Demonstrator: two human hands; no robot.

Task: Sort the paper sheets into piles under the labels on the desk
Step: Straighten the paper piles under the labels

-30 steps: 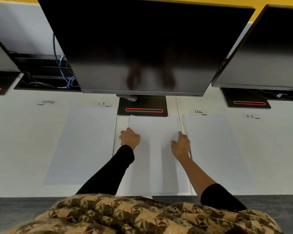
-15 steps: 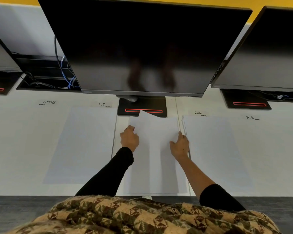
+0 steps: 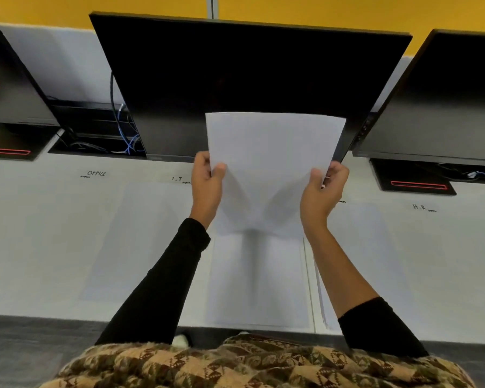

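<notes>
One white paper sheet point(image 3: 272, 163) up in the air, in front of the middle dark screen point(image 3: 249, 79). Held by both hands: left hand point(image 3: 207, 183) pinching the left edge, right hand point(image 3: 322, 189) pinching the right edge, thumbs on the near face, other fingers behind. Bends down in the middle between the hands, so very thin, very light and floppy. Probably easy to crease or tear, so best held softly. Best taken at two edges like this, to stop the flopping. Just one sheet, so it may float or slide when let go.

Below it, a stack of sheets point(image 3: 258, 281) flat on the white tabletop point(image 3: 39, 247). One pile point(image 3: 140, 242) to the left, another pile point(image 3: 375, 261) to the right. Hand-written labels far on the tabletop: "OFFICE" point(image 3: 96, 173), "I.T" point(image 3: 177, 179), "H.R" point(image 3: 420, 207). No writing visible on the sheet, so cannot tell which pile suits it.
</notes>
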